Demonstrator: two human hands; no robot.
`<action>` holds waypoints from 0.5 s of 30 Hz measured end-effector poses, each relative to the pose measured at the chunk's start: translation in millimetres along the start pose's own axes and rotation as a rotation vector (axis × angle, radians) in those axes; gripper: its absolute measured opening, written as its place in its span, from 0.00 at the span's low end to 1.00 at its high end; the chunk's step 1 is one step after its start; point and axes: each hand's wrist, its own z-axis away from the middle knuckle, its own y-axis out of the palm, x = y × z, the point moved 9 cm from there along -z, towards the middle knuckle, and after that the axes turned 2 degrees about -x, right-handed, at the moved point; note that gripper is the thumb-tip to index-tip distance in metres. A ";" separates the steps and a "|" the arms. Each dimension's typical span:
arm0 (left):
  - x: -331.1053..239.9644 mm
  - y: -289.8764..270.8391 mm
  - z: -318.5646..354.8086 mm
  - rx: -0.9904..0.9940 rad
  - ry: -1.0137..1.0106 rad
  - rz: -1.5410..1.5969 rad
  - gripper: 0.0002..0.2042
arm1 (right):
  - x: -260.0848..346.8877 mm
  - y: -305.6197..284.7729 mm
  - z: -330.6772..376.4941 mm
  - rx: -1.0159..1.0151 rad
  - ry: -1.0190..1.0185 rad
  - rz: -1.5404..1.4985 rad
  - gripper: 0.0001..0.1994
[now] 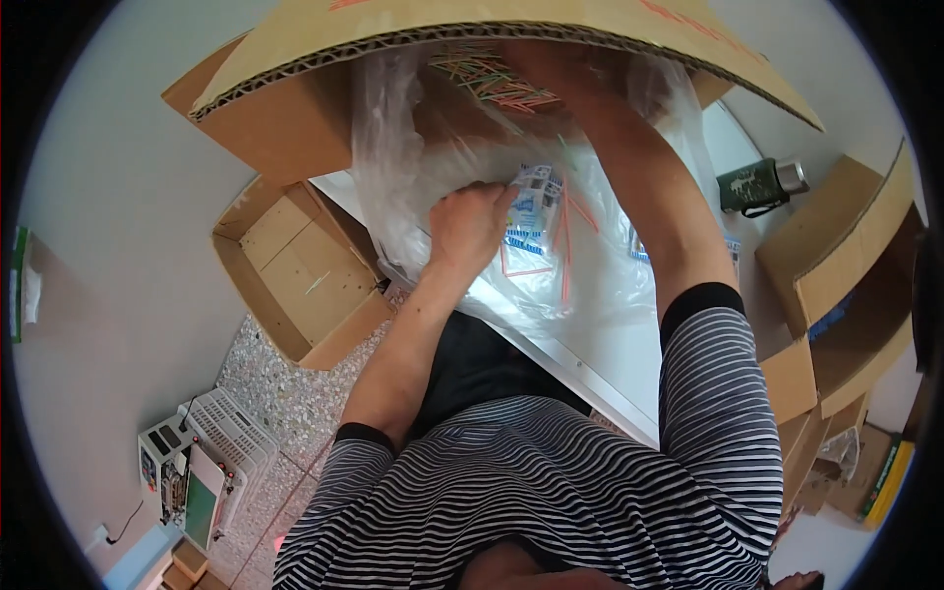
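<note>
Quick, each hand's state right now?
Left hand: curled against the packet; whether it grips can't be told.
Right hand: in the box by the straws; open or closed can't be told.

Passage under flap (492, 20) (plastic (383, 123) alongside)
</note>
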 end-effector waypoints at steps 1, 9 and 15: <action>-1.9 -0.5 -0.4 -0.002 -0.004 0.001 0.12 | -0.5 0.8 -4.6 -0.002 0.022 -0.053 0.15; -11.1 -30.8 3.0 -0.169 0.073 0.202 0.10 | -17.0 -36.2 30.2 0.014 0.217 -0.477 0.19; 7.7 -46.0 -4.1 -0.268 -0.058 0.427 0.09 | -35.7 -15.1 9.1 0.005 0.377 -0.773 0.22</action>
